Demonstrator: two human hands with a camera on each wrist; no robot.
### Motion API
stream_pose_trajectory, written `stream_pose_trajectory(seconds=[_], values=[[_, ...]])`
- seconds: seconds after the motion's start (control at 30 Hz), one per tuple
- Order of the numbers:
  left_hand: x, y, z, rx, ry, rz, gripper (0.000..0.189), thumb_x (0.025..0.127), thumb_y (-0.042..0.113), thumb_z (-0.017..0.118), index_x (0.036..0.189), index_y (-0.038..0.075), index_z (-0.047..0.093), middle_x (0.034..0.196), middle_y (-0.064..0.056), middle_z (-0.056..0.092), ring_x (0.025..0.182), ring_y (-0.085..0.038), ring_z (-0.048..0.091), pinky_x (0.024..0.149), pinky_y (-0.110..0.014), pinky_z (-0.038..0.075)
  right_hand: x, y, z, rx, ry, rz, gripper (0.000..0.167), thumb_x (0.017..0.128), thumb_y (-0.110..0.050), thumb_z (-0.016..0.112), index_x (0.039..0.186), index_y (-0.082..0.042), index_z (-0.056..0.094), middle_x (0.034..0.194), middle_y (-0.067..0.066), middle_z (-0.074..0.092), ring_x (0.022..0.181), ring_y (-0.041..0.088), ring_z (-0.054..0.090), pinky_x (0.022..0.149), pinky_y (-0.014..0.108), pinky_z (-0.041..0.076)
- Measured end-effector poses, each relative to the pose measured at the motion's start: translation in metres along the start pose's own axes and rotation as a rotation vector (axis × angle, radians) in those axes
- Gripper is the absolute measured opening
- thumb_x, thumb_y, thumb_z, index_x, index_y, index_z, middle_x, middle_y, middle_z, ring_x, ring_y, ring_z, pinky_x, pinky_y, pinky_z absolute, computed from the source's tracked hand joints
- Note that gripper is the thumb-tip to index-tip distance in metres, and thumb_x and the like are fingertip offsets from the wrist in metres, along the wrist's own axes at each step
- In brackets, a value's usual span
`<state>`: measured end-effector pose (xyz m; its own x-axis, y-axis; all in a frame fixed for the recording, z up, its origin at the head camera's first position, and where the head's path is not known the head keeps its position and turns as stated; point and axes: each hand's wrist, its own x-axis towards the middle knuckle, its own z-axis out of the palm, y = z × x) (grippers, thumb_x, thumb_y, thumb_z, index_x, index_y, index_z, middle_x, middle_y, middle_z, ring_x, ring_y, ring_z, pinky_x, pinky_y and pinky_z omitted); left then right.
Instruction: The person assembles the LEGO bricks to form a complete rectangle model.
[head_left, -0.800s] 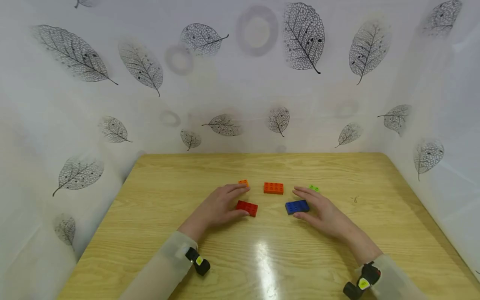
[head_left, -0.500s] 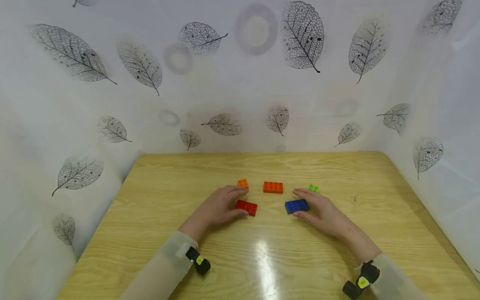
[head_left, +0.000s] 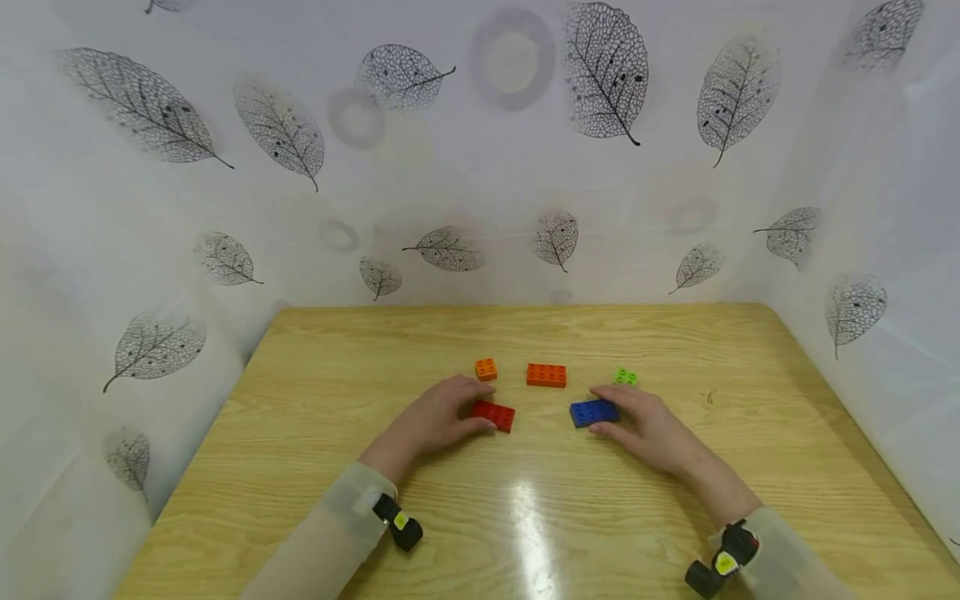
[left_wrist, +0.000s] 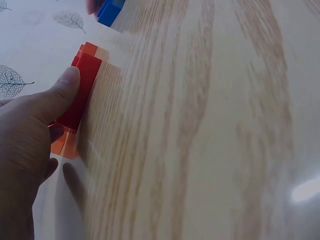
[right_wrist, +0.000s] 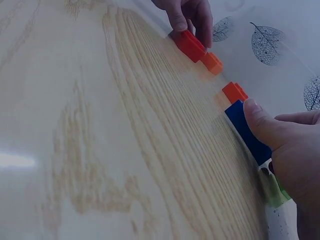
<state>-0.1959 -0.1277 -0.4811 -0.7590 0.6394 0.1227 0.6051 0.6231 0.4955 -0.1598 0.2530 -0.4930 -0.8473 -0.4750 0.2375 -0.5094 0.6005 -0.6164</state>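
My left hand (head_left: 438, 414) lies around the left end of a red toy brick (head_left: 502, 417), its thumb along the near side. Its fingers curve over the far side, with a narrow gap showing between them and the brick. In the left wrist view the thumb overlaps the red brick's side (left_wrist: 80, 100). My right hand (head_left: 651, 425) lies likewise around the right end of a blue toy brick (head_left: 588, 412), thumb near and fingers beyond. In the right wrist view the thumb covers part of the blue brick (right_wrist: 245, 127); the fingertips are mostly hidden.
Behind the two bricks lie a small orange brick (head_left: 486, 368), a longer orange-red brick (head_left: 547, 375) and a small green brick (head_left: 626, 377). They rest on a wooden table (head_left: 375, 342). A white leaf-print cloth (head_left: 465, 183) hangs behind and at both sides.
Both hands' fingers have drawn in toward their thumbs, nearer the red and blue bricks. More of the small orange and green bricks now shows. The bricks have not visibly moved.
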Motion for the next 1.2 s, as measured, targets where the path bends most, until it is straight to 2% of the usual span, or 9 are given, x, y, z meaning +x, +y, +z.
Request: stream_pose_trajectory(seconds=[0.23, 0.47, 0.77, 1.2], values=[[0.0004, -0.0006, 0.0013, -0.015, -0.008, -0.017, 0.049, 0.095, 0.041, 0.081, 0.133, 0.011, 0.073, 0.13, -0.002, 0.071, 0.124, -0.022, 0.064, 0.11, -0.041, 0.047, 0.0004, 0.0018, 0.0004, -0.001, 0.0, 0.012, 0.051, 0.096, -0.024, 0.082, 0.141, -0.004, 0.067, 0.137, 0.007, 0.068, 0.121, 0.027, 0.066, 0.101, 0.052, 0.053], [0.0004, -0.0008, 0.0015, -0.012, -0.013, -0.029, 0.048, 0.096, 0.041, 0.079, 0.133, 0.011, 0.073, 0.13, -0.003, 0.071, 0.123, -0.023, 0.064, 0.108, -0.042, 0.049, 0.0009, 0.0034, 0.0014, -0.012, 0.0, 0.017, 0.05, 0.096, -0.025, 0.082, 0.14, -0.005, 0.068, 0.133, 0.006, 0.07, 0.119, 0.026, 0.067, 0.099, 0.051, 0.054], [0.0022, -0.0023, 0.0034, -0.052, -0.02, -0.075, 0.044, 0.096, 0.043, 0.08, 0.129, 0.015, 0.074, 0.124, 0.002, 0.071, 0.118, -0.017, 0.063, 0.107, -0.04, 0.049, 0.0026, 0.0028, 0.0037, -0.018, 0.01, 0.011, 0.045, 0.096, -0.019, 0.081, 0.137, -0.003, 0.07, 0.13, 0.006, 0.071, 0.118, 0.026, 0.067, 0.098, 0.051, 0.055], [0.0029, -0.003, 0.0087, -0.096, 0.013, -0.084, 0.045, 0.094, 0.044, 0.081, 0.128, 0.015, 0.075, 0.119, 0.003, 0.071, 0.11, -0.015, 0.064, 0.101, -0.039, 0.052, 0.0075, -0.0039, 0.006, -0.003, 0.008, 0.022, 0.038, 0.095, -0.02, 0.083, 0.129, -0.007, 0.074, 0.126, 0.001, 0.071, 0.114, 0.021, 0.066, 0.095, 0.047, 0.057]])
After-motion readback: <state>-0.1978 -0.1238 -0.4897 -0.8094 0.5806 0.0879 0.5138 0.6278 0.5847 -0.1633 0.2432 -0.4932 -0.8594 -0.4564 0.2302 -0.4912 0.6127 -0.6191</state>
